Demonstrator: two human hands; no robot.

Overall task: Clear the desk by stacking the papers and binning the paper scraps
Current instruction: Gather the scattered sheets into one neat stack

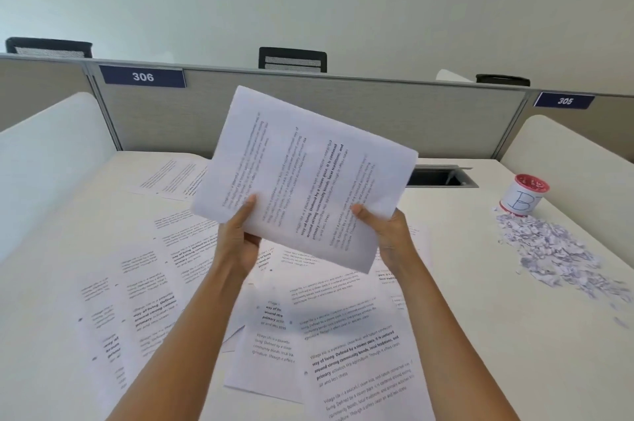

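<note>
I hold a thin stack of printed papers (302, 173) tilted up above the desk, gripped along its lower edge. My left hand (238, 238) pinches the left corner and my right hand (384, 231) the right corner. Beneath them several loose printed sheets (346, 345) lie overlapping across the white desk (480, 334), and one more sheet (168, 176) rests near the back. A heap of torn paper scraps (552, 252) spreads at the right. Behind it stands a small red-rimmed white bin (523, 195) marked "B", with scraps inside.
Grey partition panels (429, 118) with number plates 306 and 305 close the back. White curved side dividers (48, 159) flank the desk. An open cable hatch (442, 176) sits in the desktop behind the held papers. Chair backs show over the partition.
</note>
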